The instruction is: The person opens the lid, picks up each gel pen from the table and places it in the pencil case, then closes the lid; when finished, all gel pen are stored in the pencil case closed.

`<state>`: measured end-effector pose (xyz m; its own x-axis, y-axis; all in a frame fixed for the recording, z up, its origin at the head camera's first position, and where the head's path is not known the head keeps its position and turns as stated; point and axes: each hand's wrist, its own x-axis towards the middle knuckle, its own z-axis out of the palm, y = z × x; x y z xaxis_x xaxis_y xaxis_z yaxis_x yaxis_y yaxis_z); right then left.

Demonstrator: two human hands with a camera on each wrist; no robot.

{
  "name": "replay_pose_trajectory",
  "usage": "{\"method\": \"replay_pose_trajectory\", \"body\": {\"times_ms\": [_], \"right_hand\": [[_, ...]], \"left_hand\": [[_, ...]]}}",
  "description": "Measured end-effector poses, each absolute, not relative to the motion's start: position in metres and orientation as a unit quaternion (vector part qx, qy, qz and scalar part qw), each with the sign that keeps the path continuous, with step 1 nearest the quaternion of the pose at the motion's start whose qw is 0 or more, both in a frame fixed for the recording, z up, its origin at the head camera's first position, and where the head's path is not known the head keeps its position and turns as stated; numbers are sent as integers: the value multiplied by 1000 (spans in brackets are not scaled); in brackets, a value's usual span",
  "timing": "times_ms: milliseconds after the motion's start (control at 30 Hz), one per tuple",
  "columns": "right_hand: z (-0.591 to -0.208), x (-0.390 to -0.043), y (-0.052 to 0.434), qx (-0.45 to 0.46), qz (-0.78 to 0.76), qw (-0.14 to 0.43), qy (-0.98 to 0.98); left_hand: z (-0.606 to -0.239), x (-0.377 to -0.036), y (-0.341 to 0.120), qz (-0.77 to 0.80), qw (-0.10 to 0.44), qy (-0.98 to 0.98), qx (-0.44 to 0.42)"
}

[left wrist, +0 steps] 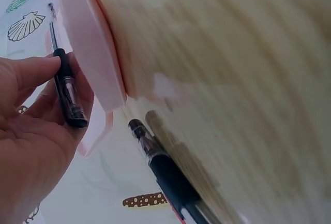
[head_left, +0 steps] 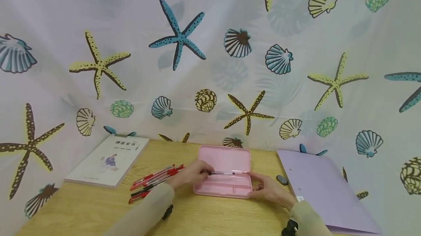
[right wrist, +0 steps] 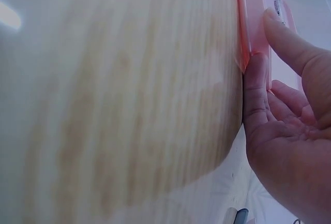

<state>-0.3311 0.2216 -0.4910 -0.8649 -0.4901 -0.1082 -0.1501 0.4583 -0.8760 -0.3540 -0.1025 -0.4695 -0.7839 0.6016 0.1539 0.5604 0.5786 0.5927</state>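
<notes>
Pens are being packed into the pink case (head_left: 230, 185), which lies open on the worktop (head_left: 98, 210) with its lid up against the curtain (head_left: 210, 64). The left hand (head_left: 189, 175) pinches a black pen (head_left: 221, 172) by its grip end between thumb and fingers, holding it level over the tray's back compartment; in the left wrist view the same pen (left wrist: 66, 89) sits across the fingertips at the case's edge. The right hand (head_left: 268, 188) steadies the case at its right end, thumb against the side wall and a finger near the pen's tip, fingers only lightly bent. The tray looks otherwise bare, so this seems to be the first pen going in. A bundle of red pens (head_left: 154, 181) waits just left of the case. A book (head_left: 108, 161), a purple folder (head_left: 322, 188) and a small eraser (head_left: 281, 180) lie alongside.
</notes>
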Motion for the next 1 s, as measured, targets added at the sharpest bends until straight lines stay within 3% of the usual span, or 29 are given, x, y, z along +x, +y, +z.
{"method": "replay_pose_trajectory", "body": {"times_ms": [233,1000], "right_hand": [[-497,-330,223,-182,-485,183,835],[-492,-331,222,-189,-478,176,839]], "left_hand": [[-474,-350,-94,331,88,894,288],[-472,-354,-94,322,115,894,290]]}}
